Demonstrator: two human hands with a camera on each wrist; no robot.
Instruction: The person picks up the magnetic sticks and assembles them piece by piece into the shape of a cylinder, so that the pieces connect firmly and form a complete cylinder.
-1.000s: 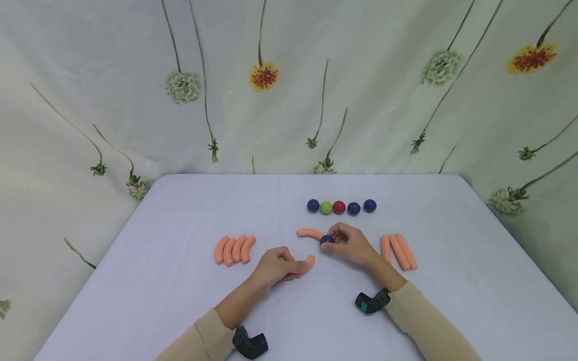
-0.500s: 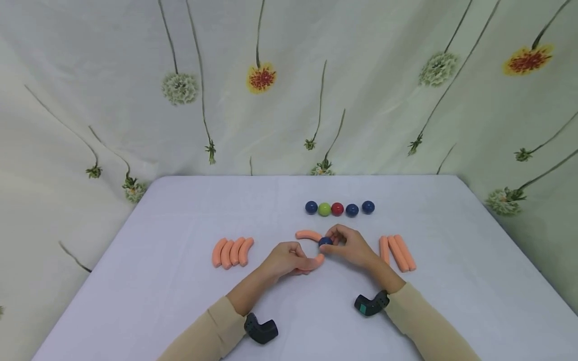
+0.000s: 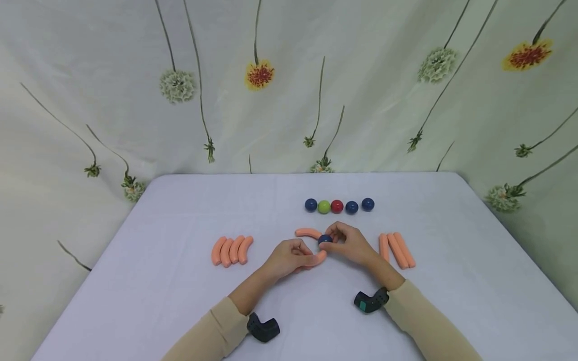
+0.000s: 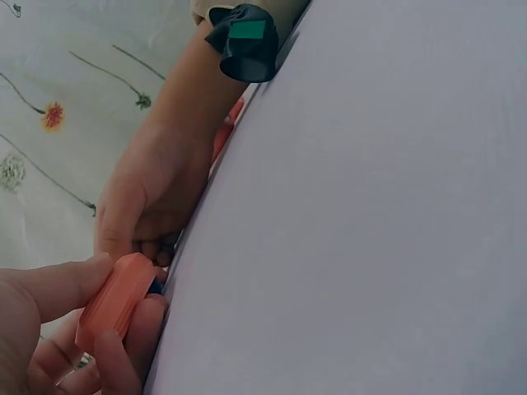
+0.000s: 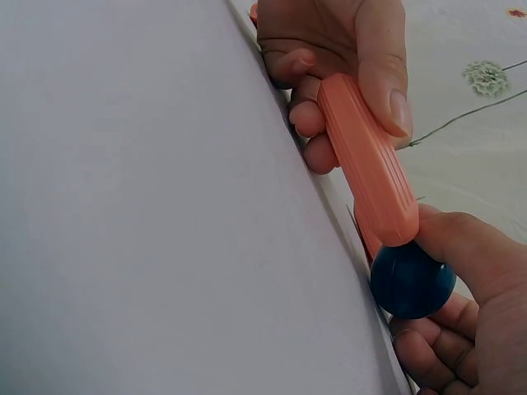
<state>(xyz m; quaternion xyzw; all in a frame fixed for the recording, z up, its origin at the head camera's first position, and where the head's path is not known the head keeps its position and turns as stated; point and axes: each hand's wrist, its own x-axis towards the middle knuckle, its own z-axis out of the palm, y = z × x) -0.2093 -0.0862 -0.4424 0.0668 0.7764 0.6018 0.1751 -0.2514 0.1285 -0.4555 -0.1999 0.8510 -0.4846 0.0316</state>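
Note:
My left hand [image 3: 286, 258] pinches a curved orange ribbed rod [image 3: 321, 256] between thumb and fingers. A dark blue ball [image 3: 324, 239] is held in the fingertips of my right hand [image 3: 352, 244]. Behind it, a second curved orange rod [image 3: 307, 232] lies with one end at the ball. In the right wrist view the tip of the held rod [image 5: 375, 169] meets or overlaps the blue ball [image 5: 412, 281]; I cannot tell if they touch. The left wrist view shows that rod [image 4: 115, 300] close up, with the ball mostly hidden behind it.
A row of balls runs along the back: blue [image 3: 310, 204], green [image 3: 323, 206], red [image 3: 336, 206] and more blue. Several curved orange rods [image 3: 234, 250] lie at left. Three straight orange rods [image 3: 397, 249] lie at right, one partly behind my right arm. White cloth [image 3: 180, 210] covers the table.
My left hand has moved right with the curved rod, bringing its tip close to the blue ball. My right hand keeps its hold on the ball in about the same place.

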